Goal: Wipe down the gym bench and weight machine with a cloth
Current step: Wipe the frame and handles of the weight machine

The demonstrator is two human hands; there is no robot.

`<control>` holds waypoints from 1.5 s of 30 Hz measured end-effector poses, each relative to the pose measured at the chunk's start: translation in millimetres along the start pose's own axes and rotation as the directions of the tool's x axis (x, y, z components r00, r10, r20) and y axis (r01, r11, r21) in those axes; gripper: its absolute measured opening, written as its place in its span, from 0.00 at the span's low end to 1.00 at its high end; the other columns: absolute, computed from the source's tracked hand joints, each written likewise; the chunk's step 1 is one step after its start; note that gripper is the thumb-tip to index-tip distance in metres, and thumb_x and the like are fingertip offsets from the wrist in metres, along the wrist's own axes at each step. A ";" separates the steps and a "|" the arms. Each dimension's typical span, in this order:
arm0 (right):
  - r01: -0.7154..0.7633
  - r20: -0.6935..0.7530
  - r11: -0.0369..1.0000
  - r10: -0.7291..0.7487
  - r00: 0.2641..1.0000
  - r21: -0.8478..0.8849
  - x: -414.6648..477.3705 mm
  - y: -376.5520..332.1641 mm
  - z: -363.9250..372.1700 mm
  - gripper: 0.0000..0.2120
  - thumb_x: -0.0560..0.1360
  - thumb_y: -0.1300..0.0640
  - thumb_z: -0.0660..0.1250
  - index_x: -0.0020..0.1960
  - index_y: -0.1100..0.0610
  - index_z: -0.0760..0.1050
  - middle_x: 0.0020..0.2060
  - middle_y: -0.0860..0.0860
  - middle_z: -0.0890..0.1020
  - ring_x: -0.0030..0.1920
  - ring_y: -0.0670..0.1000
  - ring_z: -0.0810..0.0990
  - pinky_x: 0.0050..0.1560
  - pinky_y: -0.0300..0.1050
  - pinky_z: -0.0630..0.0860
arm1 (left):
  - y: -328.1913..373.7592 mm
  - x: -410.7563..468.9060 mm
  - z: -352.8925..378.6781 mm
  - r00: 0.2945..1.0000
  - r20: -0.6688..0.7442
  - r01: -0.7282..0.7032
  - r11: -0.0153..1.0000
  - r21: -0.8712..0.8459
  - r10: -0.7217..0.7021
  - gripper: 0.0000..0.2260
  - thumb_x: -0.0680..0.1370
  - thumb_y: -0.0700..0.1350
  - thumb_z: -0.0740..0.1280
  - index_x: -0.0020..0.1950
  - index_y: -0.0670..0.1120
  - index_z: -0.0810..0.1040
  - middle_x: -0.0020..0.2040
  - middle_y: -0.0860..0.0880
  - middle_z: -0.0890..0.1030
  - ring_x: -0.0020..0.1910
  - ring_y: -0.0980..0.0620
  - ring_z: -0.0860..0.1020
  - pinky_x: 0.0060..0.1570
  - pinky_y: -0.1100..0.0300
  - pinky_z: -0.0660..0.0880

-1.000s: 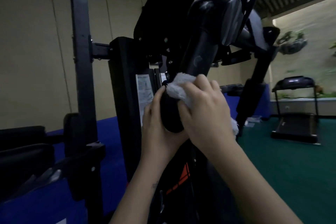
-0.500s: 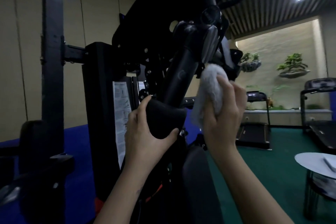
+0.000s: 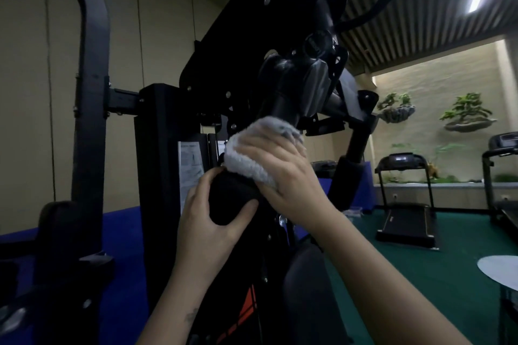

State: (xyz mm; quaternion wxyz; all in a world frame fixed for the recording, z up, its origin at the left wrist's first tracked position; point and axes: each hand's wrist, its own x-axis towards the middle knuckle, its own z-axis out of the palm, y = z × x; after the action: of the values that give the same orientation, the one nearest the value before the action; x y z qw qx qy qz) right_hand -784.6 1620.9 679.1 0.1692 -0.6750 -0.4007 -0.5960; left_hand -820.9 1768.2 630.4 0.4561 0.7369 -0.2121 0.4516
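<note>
While the left hand (image 3: pixel 207 223) clamps fingers and thumb round the weight machine (image 3: pixel 157 176)'s padded grip (image 3: pixel 228 202), the right hand (image 3: pixel 283 176) wraps its fingers over the cloth (image 3: pixel 242 161) just above it — soft, light, likely to slip unless kept bunched under the palm.

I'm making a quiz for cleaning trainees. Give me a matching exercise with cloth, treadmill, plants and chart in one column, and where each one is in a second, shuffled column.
1 cloth
2 treadmill
3 plants
4 chart

A on the green floor
B stuck on the machine's black column
C pressed against the machine's arm
D on wall ledges

Pairs: 1-C, 2-A, 3-D, 4-B
</note>
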 end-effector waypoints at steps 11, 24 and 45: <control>-0.117 -0.081 0.963 0.140 0.987 0.241 -38.9 1.3 7.1 0.17 0.72 0.69 0.58 0.57 0.58 0.76 0.60 0.51 0.76 0.68 0.46 0.65 0.70 0.38 0.59 | 6.9 0.5 1.5 1.000 -0.012 0.027 1.000 0.003 -0.027 0.25 0.68 0.53 0.72 0.62 0.60 0.68 0.63 0.56 0.72 0.59 0.61 0.70 0.55 0.65 0.68; -0.351 -0.384 0.777 0.582 0.717 0.522 51.1 6.5 -36.4 0.26 0.77 0.58 0.56 0.73 0.55 0.55 0.74 0.53 0.57 0.74 0.49 0.53 0.73 0.45 0.52 | 64.7 61.8 28.3 0.980 -0.019 -0.197 0.978 0.074 0.198 0.17 0.73 0.42 0.67 0.61 0.52 0.72 0.52 0.58 0.74 0.53 0.59 0.73 0.47 0.76 0.65; -0.380 -0.067 0.534 0.640 0.765 0.755 13.8 -0.5 -23.5 0.24 0.80 0.55 0.55 0.75 0.51 0.55 0.73 0.49 0.62 0.70 0.41 0.60 0.72 0.41 0.60 | 52.7 61.6 32.2 0.976 -0.066 -0.196 0.970 0.146 0.207 0.15 0.76 0.44 0.65 0.62 0.50 0.71 0.53 0.60 0.71 0.57 0.55 0.72 0.50 0.66 0.66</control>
State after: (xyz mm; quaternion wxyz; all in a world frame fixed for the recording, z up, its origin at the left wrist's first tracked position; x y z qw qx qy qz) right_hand -801.1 1609.4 697.4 0.6476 -0.5328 -0.3417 -0.4243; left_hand -812.9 1720.4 702.9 0.3638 0.7226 -0.2356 0.5386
